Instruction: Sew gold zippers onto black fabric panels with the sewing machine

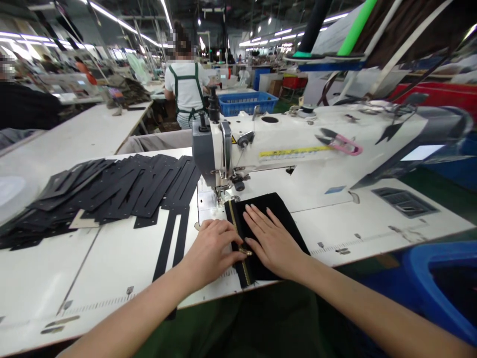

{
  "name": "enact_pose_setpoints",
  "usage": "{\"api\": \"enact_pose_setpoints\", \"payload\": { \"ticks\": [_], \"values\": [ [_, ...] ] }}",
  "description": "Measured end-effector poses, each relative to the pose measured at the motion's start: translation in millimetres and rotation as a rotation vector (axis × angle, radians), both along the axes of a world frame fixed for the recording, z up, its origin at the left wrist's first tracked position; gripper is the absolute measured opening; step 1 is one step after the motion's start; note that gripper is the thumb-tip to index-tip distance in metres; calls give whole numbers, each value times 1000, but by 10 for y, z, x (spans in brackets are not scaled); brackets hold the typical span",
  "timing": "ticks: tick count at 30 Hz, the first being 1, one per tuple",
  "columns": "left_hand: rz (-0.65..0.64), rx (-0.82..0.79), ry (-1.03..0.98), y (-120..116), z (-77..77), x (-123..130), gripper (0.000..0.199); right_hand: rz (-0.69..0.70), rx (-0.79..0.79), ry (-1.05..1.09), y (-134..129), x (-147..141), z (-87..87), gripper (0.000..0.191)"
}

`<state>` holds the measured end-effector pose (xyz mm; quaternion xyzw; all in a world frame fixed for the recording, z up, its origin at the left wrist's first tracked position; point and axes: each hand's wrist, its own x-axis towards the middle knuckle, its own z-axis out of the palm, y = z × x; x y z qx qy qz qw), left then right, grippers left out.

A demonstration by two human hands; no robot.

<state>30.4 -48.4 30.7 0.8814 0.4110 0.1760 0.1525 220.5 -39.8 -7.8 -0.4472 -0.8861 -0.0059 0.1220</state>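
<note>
A black fabric piece (288, 228) lies on the white machine table just in front of the sewing machine's needle area (220, 195). Along its left edge runs a zipper with gold teeth (234, 214). My left hand (214, 248) pinches at the gold zipper pull (246, 252), thumb and forefinger on either side of the zipper's edge. Flat on the fabric, fingers stretched out, rests my right hand (278, 243), its fingertips pointing toward the machine.
Flat black pieces with slots (122, 186) are piled on the left, one long strip (166, 243) reaching the table's front. Pink-handled snips (345, 143) lie against the machine body (298, 134). A blue bin (417, 258) stands at right. A person (185, 82) works beyond.
</note>
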Motion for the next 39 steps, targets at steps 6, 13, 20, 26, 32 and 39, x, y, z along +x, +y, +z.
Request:
{"api": "enact_pose_setpoints", "payload": {
  "ticks": [6,13,20,26,32,39],
  "values": [
    [-67,11,120,9,19,81,7,6,5,5,13,3,-29,50],
    [-160,61,7,-235,84,2,14,-7,-19,-19,-7,0,7,50],
    [-17,135,218,-27,-35,-109,82,-26,-30,3,100,-96,90,47],
    [-21,85,337,272,-88,-57,113,47,-21,42,218,-140,62,48],
    [17,51,362,292,32,-59,124,6,-33,59,246,-164,115,43],
    [136,215,453,-369,149,-948,115,84,-23,39,269,-135,69,45]
  ]
}}
